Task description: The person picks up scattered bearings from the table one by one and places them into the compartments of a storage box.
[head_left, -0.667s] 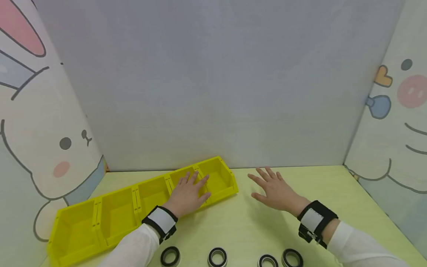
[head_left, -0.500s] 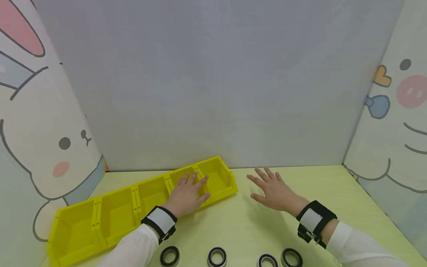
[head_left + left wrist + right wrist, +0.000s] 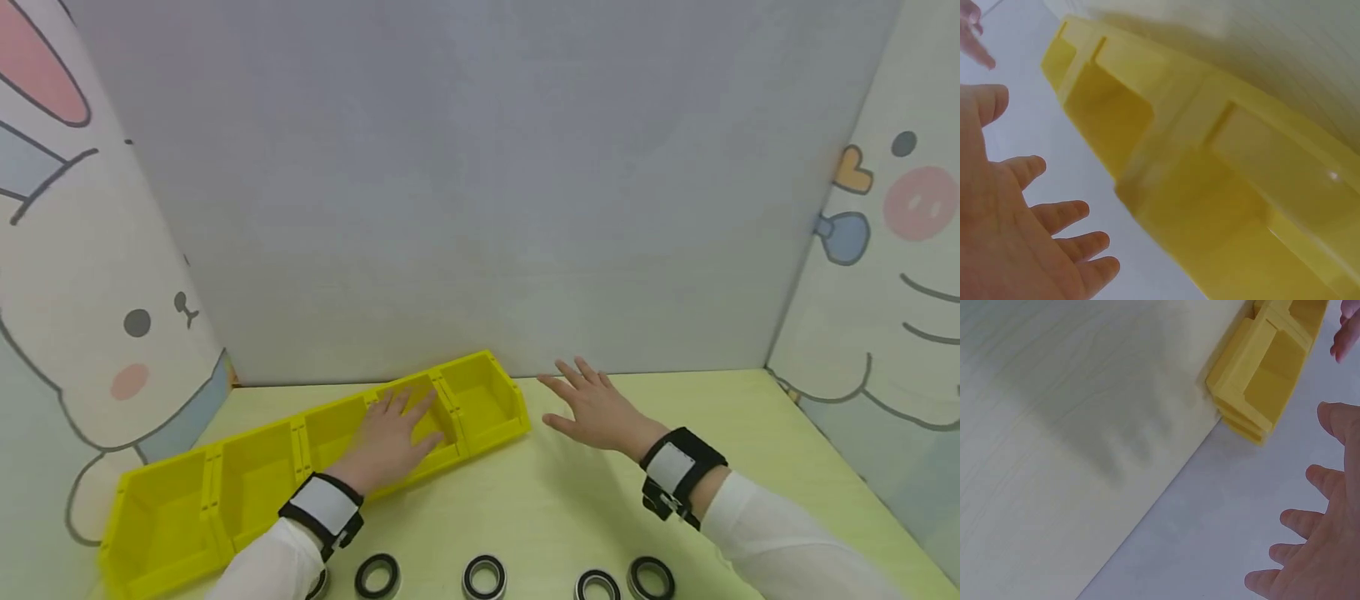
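My left hand (image 3: 386, 446) hovers over the yellow compartment bin (image 3: 480, 400), its fingers spread and nothing in them. In the left wrist view its bare palm (image 3: 1004, 219) is beside the bin's row of compartments (image 3: 1222, 206). To the right of the bin, my right hand (image 3: 600, 411) is held above the table, fingers spread, holding nothing. The right wrist view shows that hand (image 3: 1322, 544) apart from the bin's end (image 3: 1254, 381). Several black-and-silver ball bearings, such as one bearing (image 3: 483, 577) and another bearing (image 3: 651, 577), lie along the near edge of the view.
A pale wooden table (image 3: 525, 508) bears the bin and bearings. Behind it stands a grey-white back wall (image 3: 480, 208). Side panels with cartoon drawings rise at the left (image 3: 97, 350) and right (image 3: 892, 275). Another bearing (image 3: 318, 583) is partly hidden by the left sleeve.
My left hand has moved left and slightly nearer along the bin. The right hand has shifted left and a little up. A bearing has come into sight beside the left sleeve.
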Action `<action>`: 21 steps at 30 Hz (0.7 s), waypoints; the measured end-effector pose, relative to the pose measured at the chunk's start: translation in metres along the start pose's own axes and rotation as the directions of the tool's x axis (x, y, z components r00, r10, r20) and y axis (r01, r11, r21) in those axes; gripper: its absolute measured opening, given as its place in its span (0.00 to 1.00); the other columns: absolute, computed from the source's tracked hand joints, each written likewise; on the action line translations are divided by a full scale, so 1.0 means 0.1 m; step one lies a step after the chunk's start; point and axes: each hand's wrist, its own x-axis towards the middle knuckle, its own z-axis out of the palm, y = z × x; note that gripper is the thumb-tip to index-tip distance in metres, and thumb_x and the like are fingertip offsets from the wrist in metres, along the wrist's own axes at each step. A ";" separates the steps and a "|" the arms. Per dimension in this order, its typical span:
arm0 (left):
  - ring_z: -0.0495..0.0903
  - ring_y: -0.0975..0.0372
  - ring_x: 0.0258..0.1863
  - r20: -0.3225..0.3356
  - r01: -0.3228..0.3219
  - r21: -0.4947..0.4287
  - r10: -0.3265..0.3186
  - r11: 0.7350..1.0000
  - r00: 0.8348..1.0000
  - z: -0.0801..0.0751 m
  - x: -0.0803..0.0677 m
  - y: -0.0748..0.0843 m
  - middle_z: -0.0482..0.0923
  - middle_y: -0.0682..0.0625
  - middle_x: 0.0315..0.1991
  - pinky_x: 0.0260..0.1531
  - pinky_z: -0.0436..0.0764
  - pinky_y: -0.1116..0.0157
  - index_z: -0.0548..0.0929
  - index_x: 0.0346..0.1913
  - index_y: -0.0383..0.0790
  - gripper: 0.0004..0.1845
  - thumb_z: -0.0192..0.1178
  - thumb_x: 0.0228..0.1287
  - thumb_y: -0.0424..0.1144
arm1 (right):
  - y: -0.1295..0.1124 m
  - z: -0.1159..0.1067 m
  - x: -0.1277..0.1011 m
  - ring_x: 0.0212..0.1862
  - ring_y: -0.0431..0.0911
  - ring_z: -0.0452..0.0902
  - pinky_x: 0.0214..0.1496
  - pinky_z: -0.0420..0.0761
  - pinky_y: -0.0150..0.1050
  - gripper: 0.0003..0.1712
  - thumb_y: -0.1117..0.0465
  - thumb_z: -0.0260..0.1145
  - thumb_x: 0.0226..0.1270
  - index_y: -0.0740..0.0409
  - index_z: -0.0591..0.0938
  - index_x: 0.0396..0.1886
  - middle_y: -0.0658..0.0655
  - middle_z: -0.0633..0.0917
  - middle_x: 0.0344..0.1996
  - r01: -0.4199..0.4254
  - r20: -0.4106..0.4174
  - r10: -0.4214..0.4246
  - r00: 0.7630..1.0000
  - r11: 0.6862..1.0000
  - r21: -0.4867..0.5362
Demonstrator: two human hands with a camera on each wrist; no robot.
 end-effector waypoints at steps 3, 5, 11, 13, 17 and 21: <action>0.46 0.35 0.69 -0.026 0.048 -0.030 -0.049 0.998 0.998 -0.11 -0.16 -0.22 0.51 0.31 0.70 0.66 0.48 0.40 0.55 0.73 0.43 0.36 0.47 0.68 0.56 | -0.02 0.04 0.21 0.72 0.65 0.44 0.67 0.53 0.65 0.38 0.41 0.54 0.68 0.48 0.58 0.73 0.65 0.56 0.71 -0.020 0.011 0.020 1.000 0.999 0.033; 0.46 0.33 0.68 -0.048 0.091 -0.025 -0.092 0.996 0.995 -0.20 -0.27 -0.38 0.51 0.29 0.69 0.66 0.48 0.39 0.55 0.73 0.41 0.36 0.47 0.69 0.55 | -0.04 0.07 0.35 0.72 0.65 0.45 0.68 0.52 0.64 0.38 0.42 0.54 0.68 0.50 0.58 0.73 0.66 0.56 0.71 -0.030 0.013 0.030 0.999 0.998 0.057; 0.49 0.27 0.64 -0.088 0.264 0.002 -0.263 0.964 0.961 -0.43 -0.68 -1.00 0.50 0.21 0.66 0.62 0.49 0.35 0.53 0.71 0.32 0.40 0.43 0.69 0.59 | -0.11 0.23 0.73 0.72 0.62 0.48 0.71 0.52 0.57 0.38 0.46 0.54 0.70 0.54 0.54 0.74 0.67 0.56 0.71 -0.123 0.021 0.122 0.992 0.973 0.197; 0.47 0.26 0.63 -0.071 0.329 -0.007 -0.329 0.944 0.942 -0.45 -0.85 -1.23 0.48 0.18 0.64 0.62 0.47 0.34 0.50 0.71 0.29 0.43 0.40 0.69 0.61 | -0.13 0.30 0.81 0.72 0.61 0.49 0.71 0.54 0.56 0.39 0.47 0.54 0.70 0.55 0.52 0.74 0.66 0.56 0.71 -0.168 0.033 0.165 0.986 0.955 0.243; 0.45 0.23 0.60 -0.008 0.508 -0.016 -0.508 0.861 0.861 -0.46 -1.16 -1.61 0.43 0.14 0.62 0.59 0.46 0.31 0.45 0.70 0.23 0.49 0.39 0.66 0.66 | -0.15 0.46 0.91 0.72 0.58 0.52 0.71 0.56 0.52 0.40 0.47 0.52 0.71 0.58 0.49 0.74 0.65 0.57 0.71 -0.241 0.074 0.229 0.971 0.935 0.261; 0.45 0.24 0.59 0.060 0.689 -0.001 -0.688 0.724 0.723 -0.45 -1.34 -1.80 0.41 0.15 0.62 0.57 0.50 0.31 0.41 0.69 0.22 0.53 0.38 0.63 0.69 | -0.14 0.55 0.97 0.70 0.56 0.57 0.70 0.59 0.49 0.38 0.50 0.51 0.73 0.60 0.49 0.74 0.64 0.62 0.69 -0.283 0.095 0.267 0.959 0.921 0.269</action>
